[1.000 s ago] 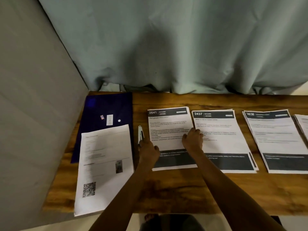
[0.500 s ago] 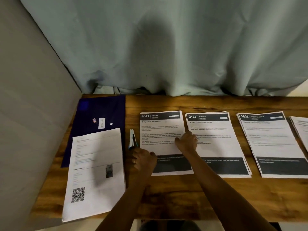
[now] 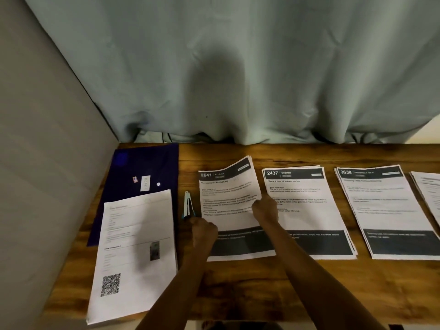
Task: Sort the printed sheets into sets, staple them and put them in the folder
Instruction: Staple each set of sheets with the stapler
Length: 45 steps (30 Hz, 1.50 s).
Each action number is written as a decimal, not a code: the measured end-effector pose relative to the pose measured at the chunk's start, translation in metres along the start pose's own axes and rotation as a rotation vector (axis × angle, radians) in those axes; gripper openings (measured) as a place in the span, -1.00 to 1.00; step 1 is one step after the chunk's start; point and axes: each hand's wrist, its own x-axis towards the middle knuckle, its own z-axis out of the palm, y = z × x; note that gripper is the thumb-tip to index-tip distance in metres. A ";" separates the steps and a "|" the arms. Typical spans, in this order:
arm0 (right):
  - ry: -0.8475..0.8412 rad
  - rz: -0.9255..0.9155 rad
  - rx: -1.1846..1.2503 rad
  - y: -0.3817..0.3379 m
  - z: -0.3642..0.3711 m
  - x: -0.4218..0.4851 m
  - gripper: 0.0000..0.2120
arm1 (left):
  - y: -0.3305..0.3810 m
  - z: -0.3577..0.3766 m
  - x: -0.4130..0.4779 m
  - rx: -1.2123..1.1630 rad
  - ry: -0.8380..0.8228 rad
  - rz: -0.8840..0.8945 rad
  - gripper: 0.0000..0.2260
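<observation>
Change: the 2641 set [image 3: 228, 198], a thin stack of white printed sheets with black header and footer bands, no longer lies flat as it did a moment ago; its far right corner now curls up off the brown wooden desk [image 3: 238, 289], the near end still down. The right grip [image 3: 264, 208], a bare hand, has its fingers curled on the set's right edge about halfway along and pinches it; the left grip [image 3: 205, 232], also bare, is bunched at the set's left edge, just beside the near end of the slim white-and-teal stapler [image 3: 188, 206]; whether it has hold of the paper or only rests on it cannot be told. Judgement: this set is being gathered up for squaring and stapling; stapler not yet taken up, nothing filed. Other task items: dark blue flat folder [image 3: 142, 167] at the desk's far left corner, closed, a white sheet with a QR code [image 3: 135, 246] lying over its near end and reaching the desk's front edge; 2437 set [image 3: 307, 217] flat just right of the lifted one; 3638 set [image 3: 385, 210] beyond it; a further white stack [image 3: 428, 191] cut off at the right. Surface: grained wood, dimly lit. Room: pale grey-green curtain [image 3: 238, 67] hanging in folds behind the desk; plain grey wall [image 3: 47, 163] at the left.
</observation>
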 end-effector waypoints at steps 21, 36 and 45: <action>-0.109 -0.282 0.815 -0.014 -0.070 -0.020 -0.66 | 0.049 -0.058 -0.014 -0.518 -0.006 0.673 -0.71; 0.033 -0.454 0.713 -0.047 -0.086 -0.027 -0.77 | 0.080 -0.072 -0.025 -0.449 0.187 0.870 -0.82; 0.005 -0.430 0.729 -0.046 -0.076 -0.033 -0.66 | 0.063 -0.061 -0.012 -0.464 0.258 0.852 -0.57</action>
